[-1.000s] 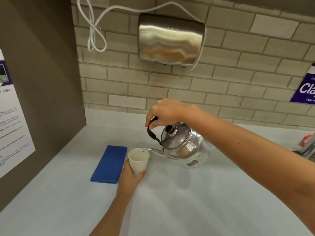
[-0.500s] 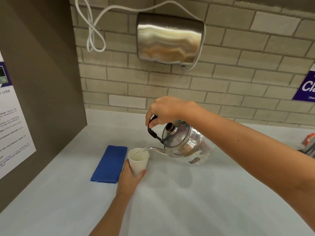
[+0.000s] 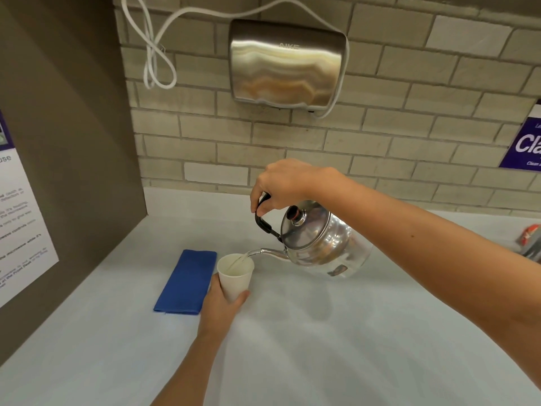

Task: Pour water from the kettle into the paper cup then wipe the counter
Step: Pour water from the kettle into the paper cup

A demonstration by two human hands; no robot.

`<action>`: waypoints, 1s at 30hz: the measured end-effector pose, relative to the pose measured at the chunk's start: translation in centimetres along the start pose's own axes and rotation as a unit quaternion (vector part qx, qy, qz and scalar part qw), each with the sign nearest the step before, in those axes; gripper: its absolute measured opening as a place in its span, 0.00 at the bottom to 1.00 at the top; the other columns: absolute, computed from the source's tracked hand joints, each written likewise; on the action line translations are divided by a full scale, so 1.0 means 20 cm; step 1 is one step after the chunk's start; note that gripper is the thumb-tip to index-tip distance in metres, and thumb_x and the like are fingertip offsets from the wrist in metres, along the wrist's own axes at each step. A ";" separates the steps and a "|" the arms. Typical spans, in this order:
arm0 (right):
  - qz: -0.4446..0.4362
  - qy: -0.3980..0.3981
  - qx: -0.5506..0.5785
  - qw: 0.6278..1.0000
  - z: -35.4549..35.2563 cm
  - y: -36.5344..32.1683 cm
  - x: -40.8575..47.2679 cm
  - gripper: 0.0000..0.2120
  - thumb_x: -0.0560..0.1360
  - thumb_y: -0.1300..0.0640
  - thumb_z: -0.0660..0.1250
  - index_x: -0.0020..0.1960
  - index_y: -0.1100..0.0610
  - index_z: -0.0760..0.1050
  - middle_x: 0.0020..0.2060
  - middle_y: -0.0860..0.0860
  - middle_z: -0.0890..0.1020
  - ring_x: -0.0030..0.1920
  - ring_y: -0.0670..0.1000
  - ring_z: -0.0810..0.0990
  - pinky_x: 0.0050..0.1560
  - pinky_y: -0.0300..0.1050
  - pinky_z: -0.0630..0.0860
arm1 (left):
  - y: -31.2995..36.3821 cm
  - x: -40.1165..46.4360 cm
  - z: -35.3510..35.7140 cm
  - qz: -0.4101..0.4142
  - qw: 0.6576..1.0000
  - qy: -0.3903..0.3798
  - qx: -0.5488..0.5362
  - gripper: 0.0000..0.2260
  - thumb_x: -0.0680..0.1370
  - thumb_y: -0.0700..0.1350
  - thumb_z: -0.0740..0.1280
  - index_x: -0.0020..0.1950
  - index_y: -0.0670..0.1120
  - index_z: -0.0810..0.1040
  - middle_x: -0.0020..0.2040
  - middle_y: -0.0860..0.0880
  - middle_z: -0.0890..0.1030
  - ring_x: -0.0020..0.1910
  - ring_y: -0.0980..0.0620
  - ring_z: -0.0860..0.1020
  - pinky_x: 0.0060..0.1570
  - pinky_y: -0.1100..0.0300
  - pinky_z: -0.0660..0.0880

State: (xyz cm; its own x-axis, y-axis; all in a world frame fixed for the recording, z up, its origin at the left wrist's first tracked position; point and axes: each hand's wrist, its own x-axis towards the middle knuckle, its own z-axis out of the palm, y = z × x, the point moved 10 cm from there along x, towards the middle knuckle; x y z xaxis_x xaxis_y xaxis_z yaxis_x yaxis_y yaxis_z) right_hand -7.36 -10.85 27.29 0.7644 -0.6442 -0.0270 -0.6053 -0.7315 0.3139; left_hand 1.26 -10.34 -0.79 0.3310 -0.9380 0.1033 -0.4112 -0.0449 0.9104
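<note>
A shiny steel kettle (image 3: 319, 244) with a black handle hangs tilted above the pale counter (image 3: 322, 347), its spout down to the left. My right hand (image 3: 281, 186) grips that handle from above. A thin stream of water runs from the spout into a white paper cup (image 3: 235, 278). My left hand (image 3: 221, 306) holds the cup from below and behind, just above the counter. A folded blue cloth (image 3: 187, 281) lies flat on the counter directly left of the cup.
A steel hand dryer (image 3: 285, 63) with a looped white cord (image 3: 155, 51) hangs on the brick wall behind. A brown side panel with a printed notice (image 3: 20, 230) closes the left. A purple sign (image 3: 527, 142) and a red-and-grey object (image 3: 531, 238) sit far right.
The kettle has stayed tilted over the cup with water still running. Both hands hold their places; only the camera view shifted slightly.
</note>
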 end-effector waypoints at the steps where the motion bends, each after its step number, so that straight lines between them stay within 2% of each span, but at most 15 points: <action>1: 0.000 0.000 -0.001 1.000 0.00 0.00 0.00 0.09 0.72 0.45 0.67 0.51 0.44 0.80 0.28 0.36 0.67 0.30 0.38 0.65 0.28 0.39 0.60 | 0.00 0.00 0.00 -0.001 1.000 0.001 0.002 0.34 0.67 0.51 0.75 0.68 0.45 0.63 0.62 0.43 0.76 0.58 0.44 0.75 0.54 0.52 0.74; 30: -0.001 -0.002 -0.018 1.000 -0.01 -0.03 0.02 0.08 0.72 0.45 0.67 0.50 0.43 0.80 0.27 0.37 0.67 0.29 0.40 0.66 0.27 0.40 0.58 | 0.02 -0.01 0.00 0.007 1.000 -0.008 -0.010 0.36 0.68 0.50 0.75 0.70 0.44 0.61 0.64 0.43 0.74 0.61 0.42 0.74 0.60 0.46 0.74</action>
State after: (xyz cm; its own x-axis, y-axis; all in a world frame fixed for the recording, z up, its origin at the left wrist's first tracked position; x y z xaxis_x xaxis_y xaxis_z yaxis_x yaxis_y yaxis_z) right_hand -6.58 -10.70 27.26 0.7648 -0.6435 -0.0312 -0.5955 -0.7246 0.3469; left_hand 1.12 -10.20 -0.46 0.3120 -0.9438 0.1089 -0.3983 -0.0259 0.9169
